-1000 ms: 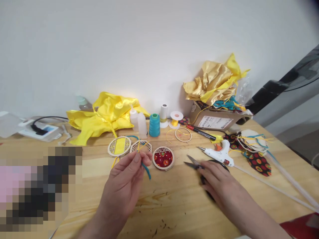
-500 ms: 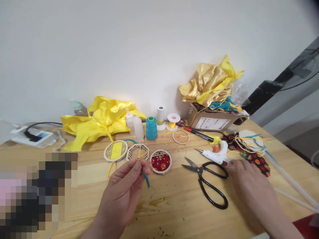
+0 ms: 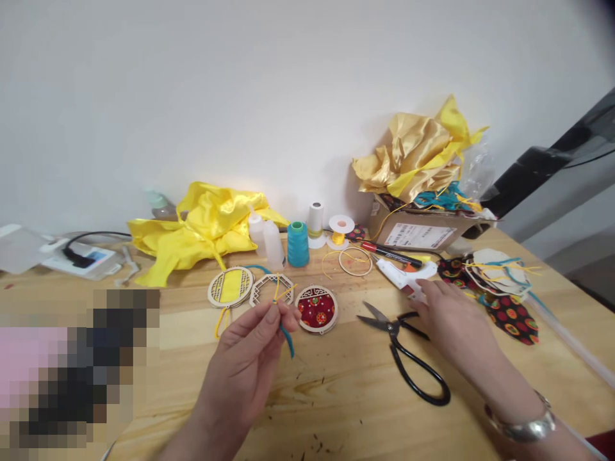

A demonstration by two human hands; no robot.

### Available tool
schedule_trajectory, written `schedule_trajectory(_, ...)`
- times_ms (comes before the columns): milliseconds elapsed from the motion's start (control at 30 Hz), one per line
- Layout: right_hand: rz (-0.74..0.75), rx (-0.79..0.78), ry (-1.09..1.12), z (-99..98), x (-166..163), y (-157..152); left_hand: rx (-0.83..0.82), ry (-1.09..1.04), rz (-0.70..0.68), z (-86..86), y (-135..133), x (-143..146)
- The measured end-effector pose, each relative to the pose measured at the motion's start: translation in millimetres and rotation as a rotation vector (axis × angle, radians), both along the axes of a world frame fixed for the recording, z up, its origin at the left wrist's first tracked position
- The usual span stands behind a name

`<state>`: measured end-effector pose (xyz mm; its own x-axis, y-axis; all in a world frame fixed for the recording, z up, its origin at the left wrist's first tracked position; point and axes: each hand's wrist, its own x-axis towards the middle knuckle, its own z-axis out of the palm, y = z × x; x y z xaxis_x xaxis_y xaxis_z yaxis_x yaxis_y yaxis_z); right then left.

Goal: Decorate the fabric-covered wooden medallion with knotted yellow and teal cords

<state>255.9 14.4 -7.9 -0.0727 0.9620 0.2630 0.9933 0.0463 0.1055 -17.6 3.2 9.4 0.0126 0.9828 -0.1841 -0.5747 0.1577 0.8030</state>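
My left hand (image 3: 259,339) pinches a yellow cord (image 3: 277,289) between thumb and fingertips. A teal cord end (image 3: 288,342) hangs below the same fingers. Just behind it on the table lies an octagonal wooden lattice frame (image 3: 259,289), partly hidden by the hand. My right hand (image 3: 446,314) has its fingers closed on the near side of a white hot glue gun (image 3: 396,274), whose nozzle points left; the fingertips are partly hidden. Black-handled scissors (image 3: 394,330) lie open beneath and left of that hand, one handle loop partly covered.
Nearby are a yellow-fabric round frame (image 3: 233,287), a red patterned round frame (image 3: 317,310), a teal thread cone (image 3: 298,245), white bottles (image 3: 273,246), a marker (image 3: 394,254) and a wooden ring (image 3: 355,262). Behind stands a cardboard box (image 3: 418,232) with fabric; yellow cloth (image 3: 202,227) lies left.
My right hand has moved left and away from me, and the glue gun has shifted and turned with it. My left hand keeps its pinch on the cord. The view has moved slightly.
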Motion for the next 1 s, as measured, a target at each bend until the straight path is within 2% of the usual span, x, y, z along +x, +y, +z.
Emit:
schedule_trajectory(100,0.212,-0.017,0.253,11.7,-32,-7,0.020,-0.033,-0.023,2.1,1,0)
schedule_trajectory(167,0.257,-0.083,0.239,15.4,-46,-12,0.015,-0.060,-0.021,2.7,1,0)
schedule_trajectory(300,0.156,-0.112,0.057,0.9,-38,-31,-0.001,-0.128,-0.018,3.6,3,-4)
schedule_trajectory(433,0.202,-0.082,0.115,-28.1,-13,-52,0.026,-0.202,-0.052,5.3,2,-6)
schedule_trajectory(500,0.178,-0.089,0.121,-37.4,-2,-57,0.028,-0.217,-0.063,6.0,2,-6)
schedule_trajectory(600,0.092,-0.115,0.059,-38.9,8,-54,0.032,-0.220,-0.051,6.6,2,-5)
schedule_trajectory(667,0.054,-0.107,0.056,-30.8,6,-49,0.033,-0.222,-0.043,6.6,3,-4)
schedule_trajectory(733,0.099,-0.085,0.184,-16.0,-8,-45,0.023,-0.232,-0.045,6.3,3,-4)
schedule_trajectory(800,0.228,-0.138,0.468,2.6,-32,-42,0.007,-0.246,-0.046,5.8,3,-4)
schedule_trajectory(900,0.484,-0.461,0.859,27.2,-77,-35,-0.010,-0.272,-0.054,4.9,4,-5)
schedule_trajectory(1000,0.671,-0.672,1.174,34.2,-113,-28,-0.005,-0.274,-0.036,4.2,5,-6)
